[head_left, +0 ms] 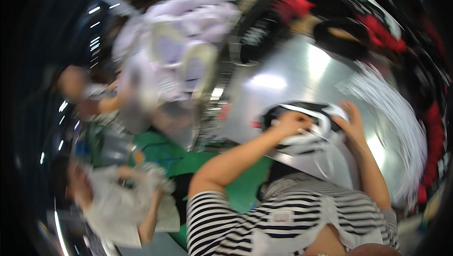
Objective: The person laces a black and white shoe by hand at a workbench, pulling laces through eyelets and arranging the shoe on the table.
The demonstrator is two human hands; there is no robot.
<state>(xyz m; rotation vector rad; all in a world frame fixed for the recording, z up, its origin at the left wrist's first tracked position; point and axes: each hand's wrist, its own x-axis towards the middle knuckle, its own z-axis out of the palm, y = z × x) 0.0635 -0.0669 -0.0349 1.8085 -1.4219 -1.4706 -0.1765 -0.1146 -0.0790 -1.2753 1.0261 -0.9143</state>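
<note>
A black-and-white shoe [271,113] lies in front of me on the shiny metal tabletop. My left hand [293,124] is over its opening, fingers curled and pinched at a white shoelace [324,126]. On the shoe's right side, my right hand [350,120] grips its white edge, thumb and fingers bent. Loose lace ends [325,159] hang down toward my striped shirt. Motion blur hides the fingertips and the exact run of the lace.
White laces [391,109] lie in a long bundle along the table's [269,83] right side. Black-and-red shoes [342,34] line the far edge. Pale lilac shoes [188,29] are heaped at the far left. Co-workers sit to my left, one in a light shirt [113,199].
</note>
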